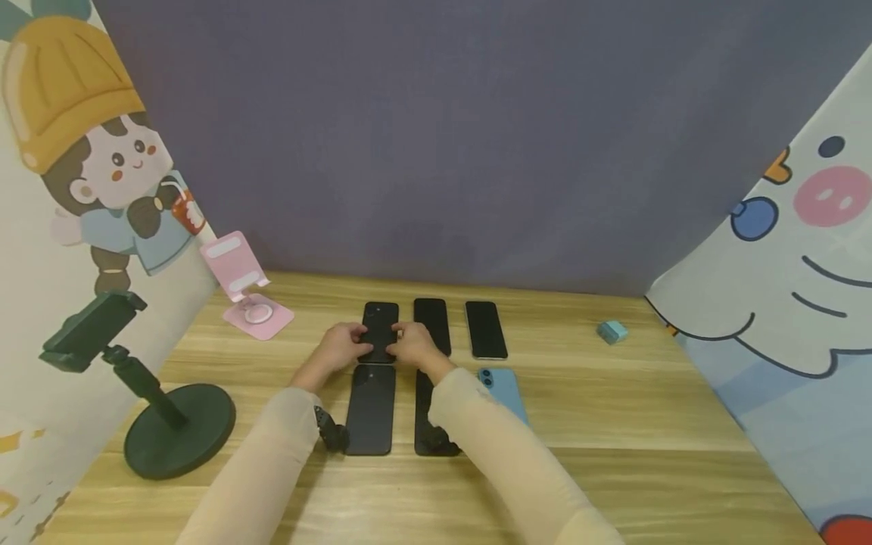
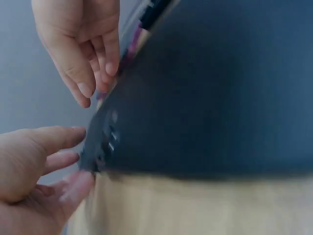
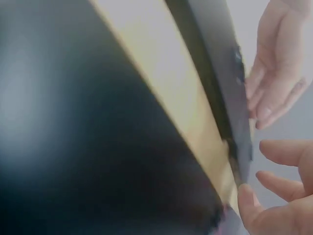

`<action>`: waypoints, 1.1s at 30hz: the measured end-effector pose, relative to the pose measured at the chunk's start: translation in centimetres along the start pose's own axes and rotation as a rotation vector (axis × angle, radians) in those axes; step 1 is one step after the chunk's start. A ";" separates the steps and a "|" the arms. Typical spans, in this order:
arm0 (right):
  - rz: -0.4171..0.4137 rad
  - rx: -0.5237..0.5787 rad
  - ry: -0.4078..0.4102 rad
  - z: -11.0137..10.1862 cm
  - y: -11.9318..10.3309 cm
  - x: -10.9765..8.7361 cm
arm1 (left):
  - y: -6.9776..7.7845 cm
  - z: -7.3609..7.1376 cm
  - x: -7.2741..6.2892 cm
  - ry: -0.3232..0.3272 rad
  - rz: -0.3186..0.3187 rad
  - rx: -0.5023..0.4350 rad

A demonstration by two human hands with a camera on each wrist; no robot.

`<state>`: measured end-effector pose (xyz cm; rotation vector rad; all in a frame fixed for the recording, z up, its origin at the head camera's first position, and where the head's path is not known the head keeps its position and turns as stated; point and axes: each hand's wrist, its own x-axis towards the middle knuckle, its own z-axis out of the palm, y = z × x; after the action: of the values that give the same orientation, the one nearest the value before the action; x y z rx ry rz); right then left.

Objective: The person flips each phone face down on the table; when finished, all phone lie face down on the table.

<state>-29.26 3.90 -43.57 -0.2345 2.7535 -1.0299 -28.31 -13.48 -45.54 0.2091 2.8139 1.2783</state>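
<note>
A black phone (image 1: 378, 329) lies back up in the rear row, its cameras at the far end. My left hand (image 1: 338, 344) touches its left edge with thumb and fingertips apart. From the opposite side, my right hand (image 1: 414, 347) has its fingers at the right edge. Both wrist views show loosely extended fingers, the left hand (image 2: 39, 166) low in one and the right hand (image 3: 283, 200) low in the other. Just in front lies a dark phone (image 1: 370, 412), back up. A second black phone (image 1: 424, 424) is partly hidden by my right forearm.
Two more dark phones, one in the middle (image 1: 436, 314) and one at right (image 1: 486, 329), share the rear row. A blue phone (image 1: 504, 386) lies in front. Left are a pink stand (image 1: 238, 265) and black stand (image 1: 180, 428); far right, a small teal block (image 1: 612, 331).
</note>
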 end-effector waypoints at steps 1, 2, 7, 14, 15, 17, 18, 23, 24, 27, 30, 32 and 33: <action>-0.008 0.028 0.000 -0.5 0.3 -0.1 | 0.4 0.1 0.1 0.004 0.009 0.009; -0.018 0.042 0.004 -1.1 0.7 -0.1 | 0.7 0.2 0.2 0.011 0.016 0.013; 0.011 0.052 0.023 -3.6 2.8 -0.6 | 3.0 1.9 1.0 0.017 0.092 -0.038; 0.031 -0.076 0.013 -5.1 5.0 -1.0 | 5.4 4.5 1.5 -0.115 0.082 -0.030; 0.030 -0.076 0.011 -5.2 5.2 -1.0 | 5.5 4.8 1.6 -0.126 0.075 -0.018; 0.041 -0.052 0.007 -5.3 5.6 -1.2 | 5.7 5.3 1.8 -0.132 0.059 -0.008; 0.050 -0.037 0.006 -5.4 5.7 -1.2 | 5.8 5.5 1.9 -0.126 0.052 -0.003; 0.060 0.030 -0.003 -5.4 6.5 -1.1 | 5.7 6.2 2.4 -0.071 0.022 -0.003; 0.059 0.045 -0.002 -5.5 6.7 -1.1 | 5.7 6.3 2.5 -0.064 0.026 0.002; 0.076 0.115 0.004 -5.5 7.1 -1.0 | 5.6 6.6 2.6 -0.057 0.046 0.026; 0.113 0.226 0.014 -5.5 7.4 -1.0 | 5.6 6.9 2.7 -0.063 0.071 0.058; 0.137 0.301 0.021 -5.5 7.5 -1.0 | 5.6 7.0 2.6 -0.072 0.075 0.071; 0.145 0.332 0.026 -5.5 7.5 -1.0 | 5.6 7.0 2.6 -0.073 0.074 0.076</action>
<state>-30.16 13.16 -44.34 0.0272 2.5226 -1.4298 -29.64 -4.20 -45.91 0.3593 2.8196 1.1521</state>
